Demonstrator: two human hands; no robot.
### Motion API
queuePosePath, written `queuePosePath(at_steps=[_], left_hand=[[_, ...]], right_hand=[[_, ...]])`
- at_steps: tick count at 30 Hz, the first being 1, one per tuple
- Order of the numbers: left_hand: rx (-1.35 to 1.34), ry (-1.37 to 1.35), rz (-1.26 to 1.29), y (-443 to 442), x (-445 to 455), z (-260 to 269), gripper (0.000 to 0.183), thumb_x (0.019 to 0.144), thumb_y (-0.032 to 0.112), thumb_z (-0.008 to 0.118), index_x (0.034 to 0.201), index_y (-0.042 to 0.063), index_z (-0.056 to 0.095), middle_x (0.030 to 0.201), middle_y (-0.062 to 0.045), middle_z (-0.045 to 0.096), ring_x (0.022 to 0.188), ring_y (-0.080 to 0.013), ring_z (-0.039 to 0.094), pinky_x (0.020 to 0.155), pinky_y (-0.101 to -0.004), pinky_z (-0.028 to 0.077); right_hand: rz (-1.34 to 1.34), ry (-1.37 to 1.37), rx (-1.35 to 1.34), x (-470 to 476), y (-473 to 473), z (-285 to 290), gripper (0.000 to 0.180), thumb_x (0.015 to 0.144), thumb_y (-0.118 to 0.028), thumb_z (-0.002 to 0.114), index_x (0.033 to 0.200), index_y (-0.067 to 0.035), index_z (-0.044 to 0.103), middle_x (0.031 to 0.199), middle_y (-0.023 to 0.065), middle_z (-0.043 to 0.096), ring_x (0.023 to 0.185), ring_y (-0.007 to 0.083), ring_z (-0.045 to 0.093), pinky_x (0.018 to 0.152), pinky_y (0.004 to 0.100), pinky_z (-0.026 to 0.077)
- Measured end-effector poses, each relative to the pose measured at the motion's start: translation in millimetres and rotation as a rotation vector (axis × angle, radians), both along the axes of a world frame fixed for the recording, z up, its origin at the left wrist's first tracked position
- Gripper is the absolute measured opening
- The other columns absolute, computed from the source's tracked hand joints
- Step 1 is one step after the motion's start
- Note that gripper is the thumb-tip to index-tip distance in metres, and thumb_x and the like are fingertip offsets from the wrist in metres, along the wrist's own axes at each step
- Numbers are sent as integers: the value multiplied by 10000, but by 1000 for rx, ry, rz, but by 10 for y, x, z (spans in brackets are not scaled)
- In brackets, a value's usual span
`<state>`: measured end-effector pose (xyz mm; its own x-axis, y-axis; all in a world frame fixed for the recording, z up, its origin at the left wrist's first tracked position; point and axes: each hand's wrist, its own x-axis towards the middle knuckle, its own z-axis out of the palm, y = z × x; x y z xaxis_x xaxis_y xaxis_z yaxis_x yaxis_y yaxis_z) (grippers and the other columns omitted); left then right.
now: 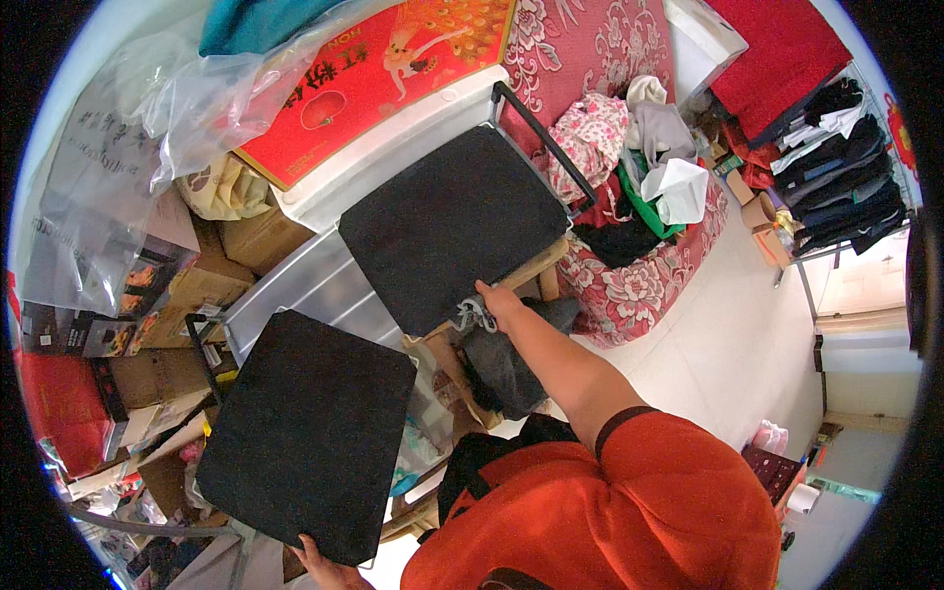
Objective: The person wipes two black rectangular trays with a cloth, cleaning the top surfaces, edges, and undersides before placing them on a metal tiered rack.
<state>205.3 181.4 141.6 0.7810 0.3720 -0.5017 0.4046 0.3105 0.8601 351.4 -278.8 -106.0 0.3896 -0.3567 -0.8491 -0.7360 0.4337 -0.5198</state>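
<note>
My left hand (328,566) grips the lower edge of a black rectangular panel (306,435), its thumb on the top face and its other fingers hidden beneath. My right hand (499,304) is at the near edge of a second black panel (453,228), closed around a bunched grey cord (476,313). That second panel lies over a wooden frame (535,267) and a translucent plastic bin lid or tray (295,276). Dark grey fabric (509,369) hangs below my right hand. The two panels are apart.
A red printed box (383,81) on white foam stands ahead. Piled clothes (627,162) lie on a floral-covered bed (634,295) at right. Cardboard boxes (269,232) and plastic bags (214,103) crowd the left. Clothes hang on a rack (841,177) at far right.
</note>
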Motion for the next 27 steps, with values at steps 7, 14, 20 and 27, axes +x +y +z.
queuePosePath(at_steps=[7,14,20,27], left_hand=[[-17,-41,124,-212,-32,154,502,817,215,505,1250,68,299,1193,-159,405,1001,-341,462,786,-472,435],[-12,-107,215,-227,-66,304,508,812,177,511,1249,67,276,1210,-165,373,1047,-344,426,816,-485,422],[-46,-130,202,-180,-173,304,461,820,171,498,1226,64,307,1193,-155,393,1037,-326,434,833,-468,412],[-46,-108,258,-231,-250,258,425,826,154,482,1208,55,323,1164,-151,422,1012,-302,463,824,-432,429]], right_hand=[[202,49,-33,64,80,371,652,817,-432,466,1210,71,333,1229,181,380,1068,283,422,828,401,381],[126,17,22,-31,-7,368,672,787,-452,492,1251,-3,301,1273,163,320,1122,302,335,864,429,317],[138,-76,222,-38,-111,245,720,783,-456,506,1281,-4,251,1335,143,240,1204,261,255,939,399,257],[285,88,-87,-28,-12,541,727,775,-482,499,1243,37,299,1215,156,398,1031,270,444,804,414,381]])
